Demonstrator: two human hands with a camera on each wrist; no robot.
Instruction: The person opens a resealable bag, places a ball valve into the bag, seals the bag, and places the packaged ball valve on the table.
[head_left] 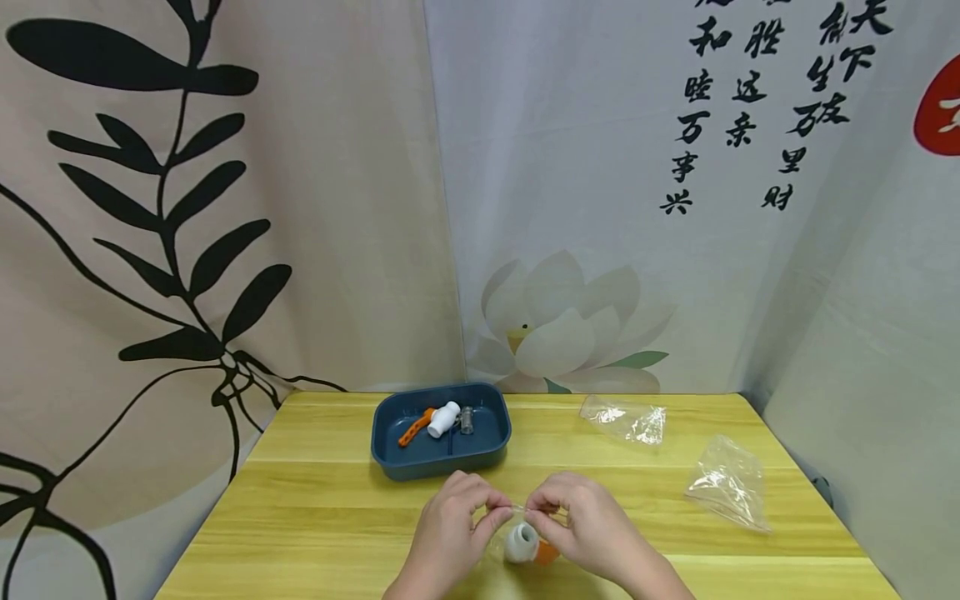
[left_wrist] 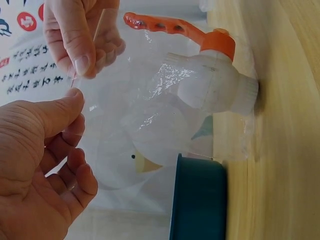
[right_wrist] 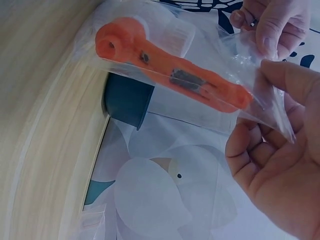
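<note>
Hanging at back: printed cloth [head_left: 367, 208]. Before it stands a wood-grain table [head_left: 300, 508], bearing a blue tray [head_left: 450, 464] near its far edge. Left hand [head_left: 453, 521] and right hand [head_left: 592, 521], nearer than the tray, each pinch the upper edge of a clear bag [left_wrist: 171, 80] between thumb and forefinger; remaining fingers loosely curled. Two loose bags [head_left: 727, 483] lie on the table, to the right. Inside the held bag: white valve [left_wrist: 215, 82], orange handle [right_wrist: 175, 75] attached. Tray contents: second white valve [head_left: 443, 420], orange lever [head_left: 415, 427] against it, small grey piece [head_left: 467, 421].

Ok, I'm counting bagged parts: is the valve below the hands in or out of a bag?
In: both wrist views show the clear bag around the valve, its orange handle included.
</note>
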